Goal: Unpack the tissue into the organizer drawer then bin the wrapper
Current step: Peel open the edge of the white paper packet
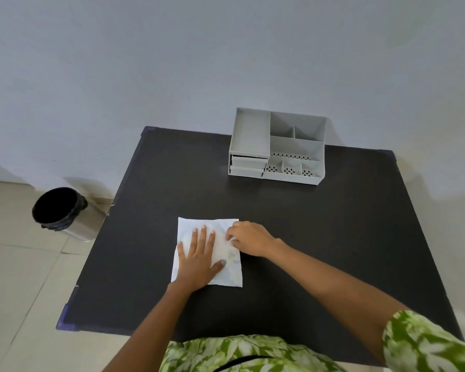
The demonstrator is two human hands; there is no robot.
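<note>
A white square tissue pack (188,226) in a thin wrapper lies flat on the black table (320,237), near the middle front. My left hand (199,257) presses flat on it with fingers spread. My right hand (249,237) pinches the wrapper at the pack's right edge with curled fingers. The grey organizer (277,147) stands at the table's back edge, with two closed drawers (249,165) at its lower left front. A steel bin (62,212) with a black liner stands on the floor to the left of the table.
The organizer has several open-top compartments, some with perforated floors. A pale wall rises right behind the table. Tiled floor surrounds the table on the left. My green patterned sleeve and clothing fill the bottom of the view.
</note>
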